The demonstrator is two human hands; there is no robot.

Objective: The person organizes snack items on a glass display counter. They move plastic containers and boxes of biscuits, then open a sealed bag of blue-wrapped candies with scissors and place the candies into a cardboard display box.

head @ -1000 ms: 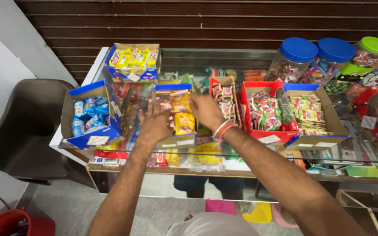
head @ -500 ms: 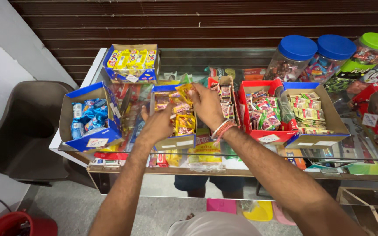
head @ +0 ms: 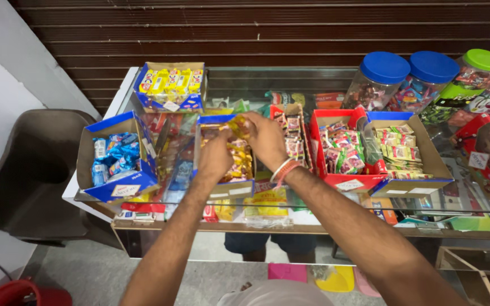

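Both my hands are over a blue cardboard box [head: 228, 188] of yellow and orange candy packets in the middle of a glass counter. My left hand [head: 215, 157] pinches packets at the box's left side. My right hand [head: 266, 139], with bangles at the wrist, holds a yellow candy packet [head: 237, 125] at the back of the same box. The two hands are close together, fingertips almost touching above the packets.
On the glass counter [head: 290, 85] stand a blue box of blue wrapped sweets [head: 114, 158], a box of yellow bars [head: 170, 85], a red box [head: 338, 150], another blue box [head: 406, 153], and lidded jars [head: 378, 79]. A dark chair [head: 26, 170] sits left.
My hands have moved toward the back of the middle box, and the right hand has lifted a yellow packet there. The camera view has barely shifted.
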